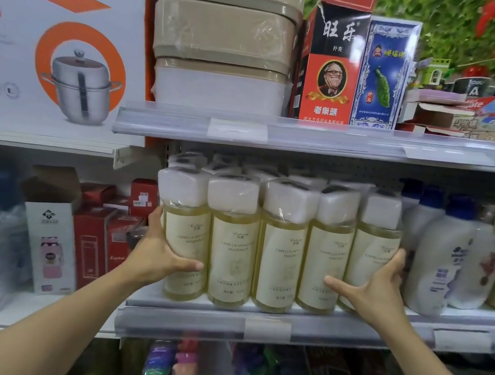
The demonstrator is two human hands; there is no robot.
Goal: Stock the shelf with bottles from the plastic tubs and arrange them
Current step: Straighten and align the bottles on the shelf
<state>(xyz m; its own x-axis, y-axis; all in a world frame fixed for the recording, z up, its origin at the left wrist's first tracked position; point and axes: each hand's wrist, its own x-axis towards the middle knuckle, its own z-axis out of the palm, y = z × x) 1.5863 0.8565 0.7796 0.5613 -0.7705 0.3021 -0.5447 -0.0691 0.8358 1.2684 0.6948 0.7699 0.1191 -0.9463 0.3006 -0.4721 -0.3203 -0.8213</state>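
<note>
A front row of several yellow bottles (278, 255) with white caps and cream labels stands on the middle shelf (346, 331), with more of the same bottles behind. My left hand (160, 254) grips the leftmost bottle (184, 242), fingers round its left side and thumb across its front. My right hand (375, 288) holds the rightmost bottle (373, 256), thumb lying across the front of its neighbour. Both hands bracket the row from either end. No plastic tub is in view.
White bottles with blue caps (439, 259) stand right of the row. Beige lidded boxes (226, 38) and card packs (332, 69) sit on the shelf above. Red and white boxes (52, 233) fill the left unit. Coloured packs (170, 367) lie below.
</note>
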